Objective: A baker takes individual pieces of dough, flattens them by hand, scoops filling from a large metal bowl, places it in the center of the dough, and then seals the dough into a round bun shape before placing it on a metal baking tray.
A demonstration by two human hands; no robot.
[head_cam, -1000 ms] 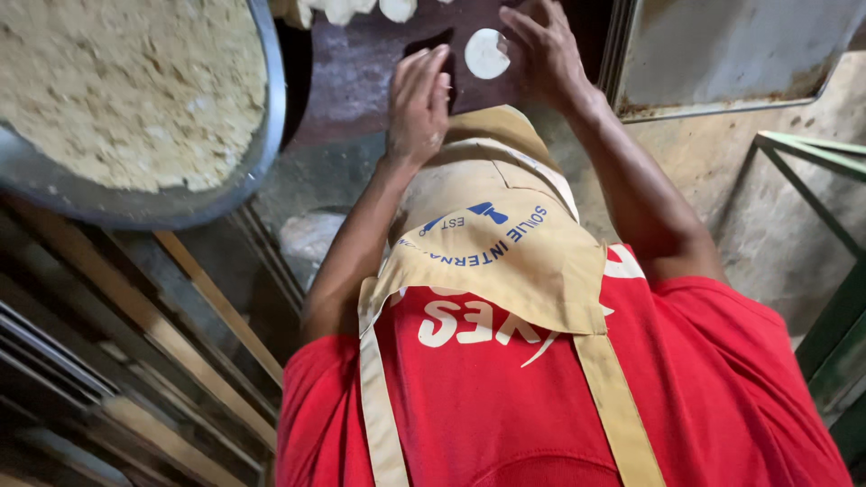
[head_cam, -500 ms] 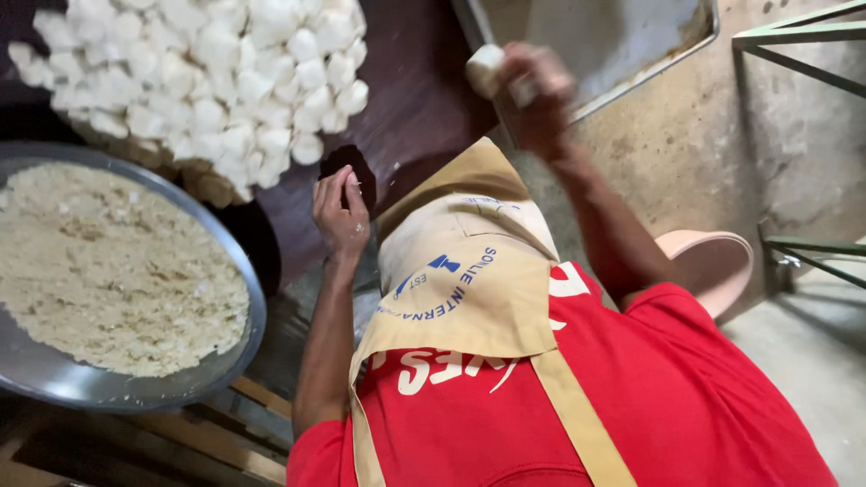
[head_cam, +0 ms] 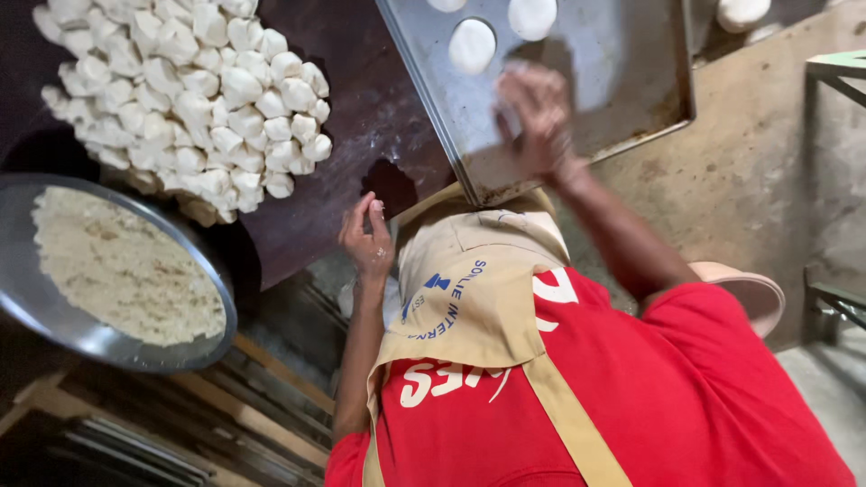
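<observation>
Reaching over the tray [head_cam: 631, 81], the right hand [head_cam: 539, 117] is blurred; whether it pinches dough I cannot tell. Nearest dough round [head_cam: 472, 45] lies at its eleven o'clock, apart. Left hand [head_cam: 368, 239] hangs loosely curled, empty, with the dough pile [head_cam: 194, 90] at its ten o'clock and the flour pan [head_cam: 117, 271] at nine

A big heap of dough lumps [head_cam: 194, 95] fills the upper left, and a wide bowl of crumbs [head_cam: 108, 271] blocks the left edge. Bare dark table [head_cam: 379, 99] runs between the heap and the metal tray [head_cam: 622, 81]. The tray's lower right part is bare.
</observation>
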